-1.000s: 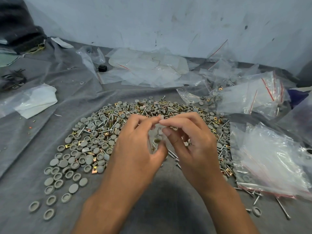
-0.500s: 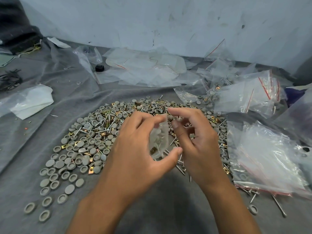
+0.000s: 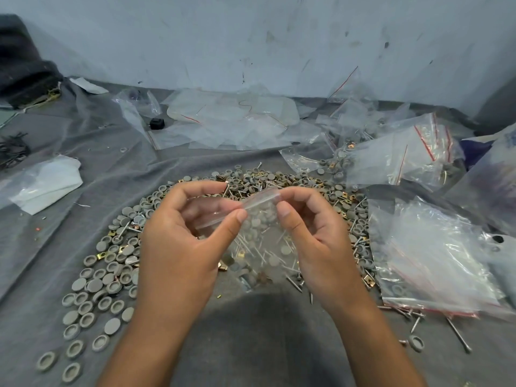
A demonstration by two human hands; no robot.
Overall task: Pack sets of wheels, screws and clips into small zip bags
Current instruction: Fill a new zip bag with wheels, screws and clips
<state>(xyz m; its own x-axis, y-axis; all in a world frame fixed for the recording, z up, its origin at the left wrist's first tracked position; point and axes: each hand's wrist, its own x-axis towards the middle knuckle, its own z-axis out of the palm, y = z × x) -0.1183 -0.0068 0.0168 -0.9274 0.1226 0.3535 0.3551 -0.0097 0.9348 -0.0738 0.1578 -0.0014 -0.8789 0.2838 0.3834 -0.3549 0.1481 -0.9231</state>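
Two hands: left hand [image 3: 178, 233] and right hand [image 3: 315, 233], raised side by side over the heap, both clamped on one small bag [image 3: 251, 219].
Left hand: thumb and curled fingers pinch the bag's top strip near its left end; likely a hold that keeps the seal line taut.
Right hand: thumb and forefinger pinch the same strip at its right end, the other fingers curled behind; a grip suited to running along the zip.
Bag: clear, hanging between the two hands, mouth up and tilted, body drooping below the thumbs. Whether the zip is already pressed closed cannot be told.
Contents: hard to tell; grey discs and thin pins show through the film, yet some may belong to the heap behind it.
Wheels [image 3: 111, 263]: grey discs, spread thickly left of the left hand and beyond both hands; kept loose and within reach, probably for quick counting.
Screws [image 3: 262, 247]: slim pins, scattered under and between the hands.
Clips [image 3: 100, 256]: small brass pieces, mixed among the discs left of the left hand.
Spare bags [image 3: 435, 263]: stack with red zip lines, just right of the right hand, presumably the next to fill.
Filled bags [image 3: 402, 157]: pile beyond the right hand, likely finished sets.
Cloth [image 3: 251, 344]: grey, beneath everything.
Step judged: closing one packed set.
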